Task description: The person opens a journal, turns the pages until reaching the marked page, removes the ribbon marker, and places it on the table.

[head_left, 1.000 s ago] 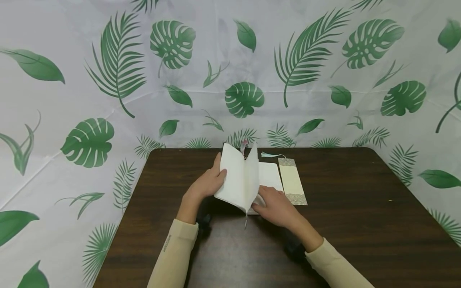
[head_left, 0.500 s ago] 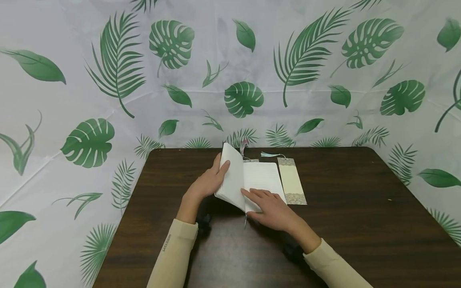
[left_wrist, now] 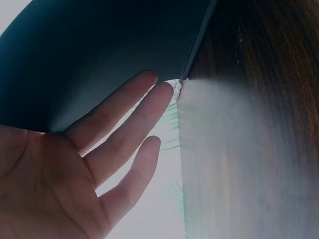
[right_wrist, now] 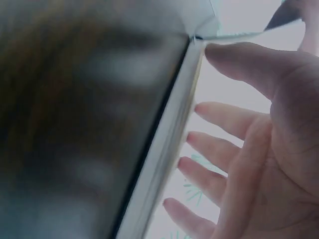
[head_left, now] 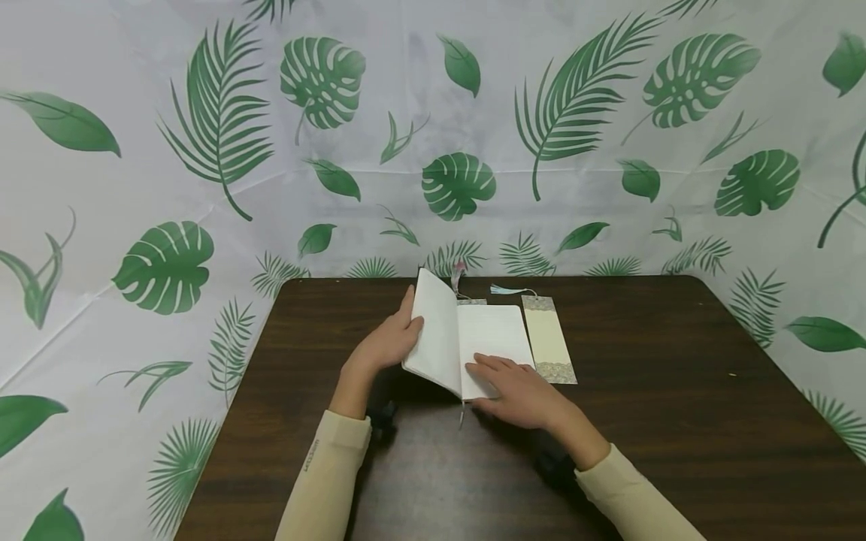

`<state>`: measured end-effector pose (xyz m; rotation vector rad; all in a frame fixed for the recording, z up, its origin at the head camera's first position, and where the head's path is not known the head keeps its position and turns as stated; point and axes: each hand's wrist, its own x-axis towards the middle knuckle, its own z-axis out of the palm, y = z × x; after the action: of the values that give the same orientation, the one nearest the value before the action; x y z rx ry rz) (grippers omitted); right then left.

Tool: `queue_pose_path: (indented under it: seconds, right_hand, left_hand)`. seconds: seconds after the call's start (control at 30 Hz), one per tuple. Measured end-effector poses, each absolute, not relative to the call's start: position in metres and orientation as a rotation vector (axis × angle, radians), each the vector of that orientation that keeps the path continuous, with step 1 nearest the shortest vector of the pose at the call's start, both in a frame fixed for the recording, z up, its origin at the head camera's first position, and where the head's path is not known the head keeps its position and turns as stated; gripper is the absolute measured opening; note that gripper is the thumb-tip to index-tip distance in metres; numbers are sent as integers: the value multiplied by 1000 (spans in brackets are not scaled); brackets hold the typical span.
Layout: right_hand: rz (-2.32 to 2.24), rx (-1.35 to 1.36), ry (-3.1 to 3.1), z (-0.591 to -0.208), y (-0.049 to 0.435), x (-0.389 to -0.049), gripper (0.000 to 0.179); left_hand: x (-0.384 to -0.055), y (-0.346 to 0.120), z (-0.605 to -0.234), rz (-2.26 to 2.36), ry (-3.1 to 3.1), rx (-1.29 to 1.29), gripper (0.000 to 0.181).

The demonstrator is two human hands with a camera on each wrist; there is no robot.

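Note:
An open notebook (head_left: pixel 494 330) with blank-looking white pages lies near the table's far side. My left hand (head_left: pixel 386 344) holds its left half tilted up, thumb on the page side and fingers behind. In the left wrist view the dark cover (left_wrist: pixel 109 55) lies against the fingers of that hand. On the lower part of the right page rests my right hand (head_left: pixel 519 389), its fingers extended. The right wrist view shows those fingertips along the page block's edge (right_wrist: pixel 169 134). A thin ribbon (head_left: pixel 462 415) hangs from the bottom of the spine.
Right of the notebook lies a cream bookmark (head_left: pixel 548 334) with patterned ends and a pale blue tassel (head_left: pixel 512 290). Another bookmark's end (head_left: pixel 471 302) shows above the pages, with a pinkish tassel (head_left: pixel 458 274). Behind the dark wooden table (head_left: pixel 663 391) hangs a leaf-print cloth (head_left: pixel 568 203).
Pages that stood upright by the spine now lie flat on the right side. My right hand came over them, then slid slightly right. The left hand stays about where it was.

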<state>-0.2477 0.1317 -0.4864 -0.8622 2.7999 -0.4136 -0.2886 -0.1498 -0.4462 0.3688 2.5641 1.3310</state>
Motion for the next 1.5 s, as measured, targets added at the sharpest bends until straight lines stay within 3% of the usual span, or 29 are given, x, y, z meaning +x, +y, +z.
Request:
queue_pose_path:
  seconds: [0.4,0.87,1.5]
  right_hand:
    - [-381,-816,2756,-478,151,-261,78]
    - [-423,-866,2732,-481,161,-267,68]
    - [-113,-842,2946,-465,151,-250,57]
  left_hand:
    - [-290,-150,-448,1316,2599,379,72]
    - [-289,-148,-451,1351,2590,404,70]
    - [-289,-145,-451,1334,2592,377,75]
